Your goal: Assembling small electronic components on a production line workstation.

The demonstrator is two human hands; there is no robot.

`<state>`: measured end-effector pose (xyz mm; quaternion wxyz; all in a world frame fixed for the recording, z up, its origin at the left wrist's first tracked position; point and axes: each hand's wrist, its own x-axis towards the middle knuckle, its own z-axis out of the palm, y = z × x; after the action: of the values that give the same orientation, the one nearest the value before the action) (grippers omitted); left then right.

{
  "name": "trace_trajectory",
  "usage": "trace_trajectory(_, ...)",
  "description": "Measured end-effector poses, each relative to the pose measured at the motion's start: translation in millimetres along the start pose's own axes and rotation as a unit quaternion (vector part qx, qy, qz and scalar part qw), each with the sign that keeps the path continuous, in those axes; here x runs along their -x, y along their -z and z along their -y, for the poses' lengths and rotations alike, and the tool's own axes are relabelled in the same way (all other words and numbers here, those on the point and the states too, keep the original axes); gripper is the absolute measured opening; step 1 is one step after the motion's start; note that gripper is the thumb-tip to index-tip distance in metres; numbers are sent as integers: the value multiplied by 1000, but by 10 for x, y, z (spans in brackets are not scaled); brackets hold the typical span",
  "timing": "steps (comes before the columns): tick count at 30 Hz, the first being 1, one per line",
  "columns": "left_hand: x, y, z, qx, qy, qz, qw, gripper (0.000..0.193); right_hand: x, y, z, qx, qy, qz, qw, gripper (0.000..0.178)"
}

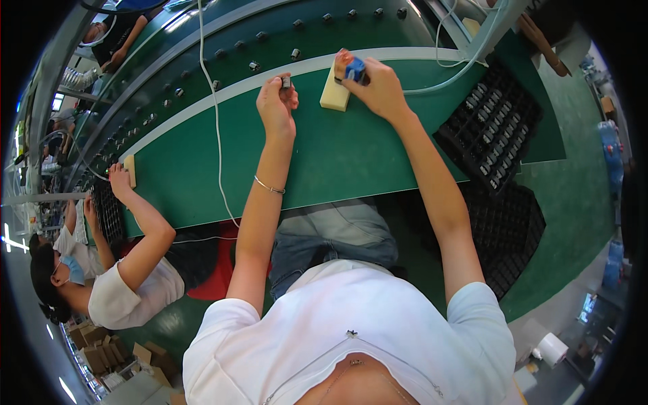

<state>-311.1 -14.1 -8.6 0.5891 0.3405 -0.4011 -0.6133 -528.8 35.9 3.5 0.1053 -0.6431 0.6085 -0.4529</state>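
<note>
My left hand [275,108] is raised over the green worktop, its fingers closed on a small grey metal part [286,82]. To its right, my right hand [381,88] grips a small blue-and-orange object [352,67] whose exact kind I cannot make out. That object is above the far end of a pale yellow block [335,96] and partly hides it; whether they touch I cannot tell. Small metal parts like the one in my left hand stand spaced out beyond the worktop, one of them a nearby metal part [295,53].
A black tray [442,135] with rows of metal parts lies at the right, and more black trays [533,229] sit below it. A white cable [214,101] crosses the worktop [182,175] at left. A co-worker [135,290] sits further left. A pale hose [432,89] runs behind my right hand.
</note>
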Motion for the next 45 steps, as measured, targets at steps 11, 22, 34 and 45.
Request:
trace_trajectory(11, -41, 63, 177, 14, 89, -15, 996, 31, 47, -35, 26, 118, -10, 17, 993, 36)
trace_trajectory(22, -1, 36, 183, -3, 88, 11, 996, 32, 58, -45, 34, 124, -16, 14, 992, 35)
trace_trajectory(34, 9, 17, 153, 8, 80, 1, 997, 27, -234, -210, -54, 120, -8, -33, 992, 36)
trace_trajectory(45, 65, -35, 129, -24, 87, 6, 996, 28, -1319, -521, -466, 136, -112, -29, 984, 36)
